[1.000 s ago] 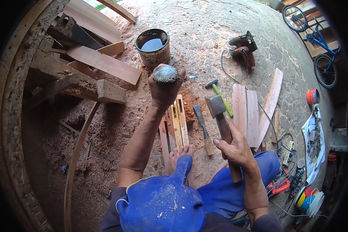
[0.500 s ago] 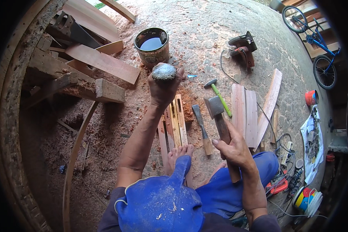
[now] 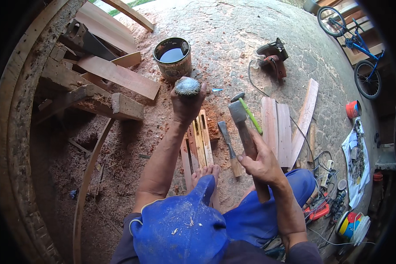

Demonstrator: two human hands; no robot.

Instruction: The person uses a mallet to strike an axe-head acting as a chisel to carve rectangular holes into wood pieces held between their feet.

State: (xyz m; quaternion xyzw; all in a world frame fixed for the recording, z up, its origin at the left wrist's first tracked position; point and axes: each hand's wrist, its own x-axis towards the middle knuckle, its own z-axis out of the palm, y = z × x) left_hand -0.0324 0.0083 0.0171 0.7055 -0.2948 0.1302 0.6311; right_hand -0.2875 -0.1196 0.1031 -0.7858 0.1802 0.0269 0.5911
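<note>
My left hand is wrapped round a thick, club-like piece whose frayed, whitish round end points up at me; its lower part is hidden. In my right hand is a wide-bladed chisel, its metal blade pointing up and away and its wooden handle running down past my palm. Between my arms lie slotted wooden strips, with my bare foot on their near end. A second chisel with a wooden handle rests on the ground beside them. Neither hand touches the strips.
A bucket of dark liquid stands beyond my left hand. To the right are a green-handled hammer, planks, a circular saw and tangled cables. A wooden frame, a handsaw and shavings fill the left. Farther off stands a blue bicycle.
My right hand and the chisel have shifted slightly left and the blade has turned a little. The left hand keeps its hold, and the whole view has moved slightly.
</note>
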